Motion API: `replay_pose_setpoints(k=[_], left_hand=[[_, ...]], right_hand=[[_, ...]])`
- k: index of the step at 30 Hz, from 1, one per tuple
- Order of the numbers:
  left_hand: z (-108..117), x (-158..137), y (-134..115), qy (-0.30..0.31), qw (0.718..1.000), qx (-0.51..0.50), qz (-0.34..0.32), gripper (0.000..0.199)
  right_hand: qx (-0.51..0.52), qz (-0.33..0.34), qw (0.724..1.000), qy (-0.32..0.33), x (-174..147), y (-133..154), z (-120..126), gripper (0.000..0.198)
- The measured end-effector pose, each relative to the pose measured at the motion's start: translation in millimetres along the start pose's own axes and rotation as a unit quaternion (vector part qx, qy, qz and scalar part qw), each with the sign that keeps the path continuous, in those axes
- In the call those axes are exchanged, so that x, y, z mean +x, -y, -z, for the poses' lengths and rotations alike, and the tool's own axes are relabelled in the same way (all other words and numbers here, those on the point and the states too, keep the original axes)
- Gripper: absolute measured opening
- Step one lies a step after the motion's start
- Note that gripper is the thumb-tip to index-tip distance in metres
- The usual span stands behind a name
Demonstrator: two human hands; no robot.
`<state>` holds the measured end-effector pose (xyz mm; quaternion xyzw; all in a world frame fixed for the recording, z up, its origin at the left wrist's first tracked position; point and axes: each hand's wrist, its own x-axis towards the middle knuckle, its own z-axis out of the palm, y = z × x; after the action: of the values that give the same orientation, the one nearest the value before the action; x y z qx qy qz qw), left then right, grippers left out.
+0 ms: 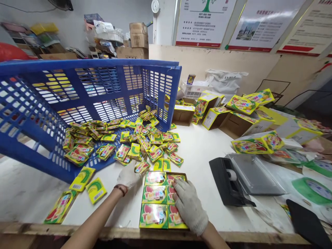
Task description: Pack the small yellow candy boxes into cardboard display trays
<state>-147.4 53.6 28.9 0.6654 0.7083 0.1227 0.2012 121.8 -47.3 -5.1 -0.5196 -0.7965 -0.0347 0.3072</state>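
Observation:
My left hand, in a white glove, has its fingers closed at the edge of a small yellow-green box; part of the fingers is hidden. In front of me lies an open display carton, with two columns of small TWINS boxes in it. My right hand, also gloved, rests with its fingers stretched out over the right column. Beyond my hands, many loose small boxes spill out of a tipped blue crate onto the white table.
Single boxes lie to the left near the table edge. A black tape dispenser stands to the right beside a grey flat case. Open yellow cartons are piled at the back right. A white basket is behind.

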Motion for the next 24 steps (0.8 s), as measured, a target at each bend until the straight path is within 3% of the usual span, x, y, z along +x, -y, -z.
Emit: replay_pose_setpoints(k=[3, 6, 9, 12, 15, 18, 21, 24], left_hand=[[7.6, -27.9, -4.2, -0.102, 0.99, -0.075, -0.055, 0.033], [1.8, -59.2, -35.1, -0.202, 0.95, -0.187, -0.149, 0.042], [-8.2, -81.7, -72.3, -0.181, 0.927, -0.226, -0.239, 0.046], [-9.5, -80.2, -85.3, -0.171, 0.921, -0.229, -0.264, 0.041], [-4.8, -56.4, -72.3, -0.151, 0.943, -0.186, -0.233, 0.035], [-7.6, -30.5, -56.1, -0.05, 0.964, -0.156, -0.208, 0.032], [-19.3, -18.8, -50.9, 0.017, 0.962, -0.179, -0.206, 0.028], [-28.2, -20.6, -52.5, 0.017, 0.96, -0.196, -0.198, 0.035]], right_hand=[[0.032, -0.014, 0.994, -0.106, 0.7, 5.0, -0.5, 0.039], [0.179, -0.084, 0.975, -0.104, 23.7, 31.0, 8.1, 0.043], [0.364, -0.191, 0.911, -0.034, 61.0, 48.0, 22.4, 0.047], [0.436, -0.218, 0.873, 0.015, 90.0, 26.0, 38.8, 0.052], [0.403, -0.191, 0.887, 0.123, 100.8, -19.2, 46.6, 0.057], [0.253, -0.148, 0.927, 0.233, 100.5, -47.3, 36.9, 0.031], [0.173, -0.075, 0.952, 0.239, 97.3, -47.3, 20.3, 0.022], [0.158, -0.066, 0.952, 0.254, 93.6, -38.6, 15.1, 0.028]])
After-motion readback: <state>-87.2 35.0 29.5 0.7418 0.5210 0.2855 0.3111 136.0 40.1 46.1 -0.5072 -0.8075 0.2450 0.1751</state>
